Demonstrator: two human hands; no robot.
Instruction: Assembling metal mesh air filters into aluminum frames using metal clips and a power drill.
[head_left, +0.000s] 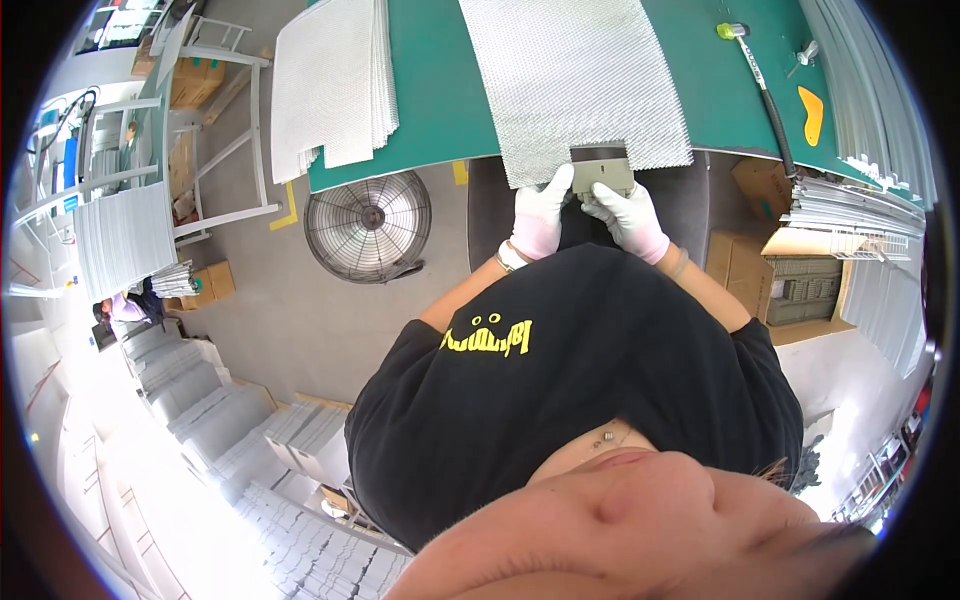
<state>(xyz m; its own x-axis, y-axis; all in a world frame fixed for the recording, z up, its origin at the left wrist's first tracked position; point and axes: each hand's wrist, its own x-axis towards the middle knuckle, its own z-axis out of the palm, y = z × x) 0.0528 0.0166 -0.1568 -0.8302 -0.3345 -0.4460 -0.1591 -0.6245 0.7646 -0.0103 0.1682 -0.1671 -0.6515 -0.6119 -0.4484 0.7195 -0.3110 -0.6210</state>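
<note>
Scene: A person in a black shirt is standing at the near edge of a green bench [440, 110], seen from a camera on their own head looking down.
Left hand: The left hand [541, 212], in a white glove, is closing its grip on the left end of a small grey block [602, 176] at the bench's near edge.
Right hand: The right hand [630, 215], also in a white glove, is clamping the right end of the same block, fingers curled over it.
Held thing: The one grey block is sitting right at the near edge of a silver mesh sheet [572, 80], touching it; both hands are likely steadying it there so that it lines up with the sheet's edge.
Mesh sheet: One large sheet is lying flat mid-bench, running from the far edge to the near edge, its near end hanging slightly past the bench, probably to bring it within reach.
Stack: One pile of pale mesh sheets [332, 85] is overhanging the bench's left near corner, well apart from the hands; the number in it cannot be counted.
Tools: One hammer with a yellow-green head [752, 60] and one orange flat piece [812, 114] are lying toward the bench's right edge, seemingly parked away from the hands.
Floor: One round wire-guarded fan [368, 226] is standing on the floor just below the bench's left near corner.
Right side: Cardboard boxes [790, 270] and stacked metal sheets are standing beside the bench.
</note>
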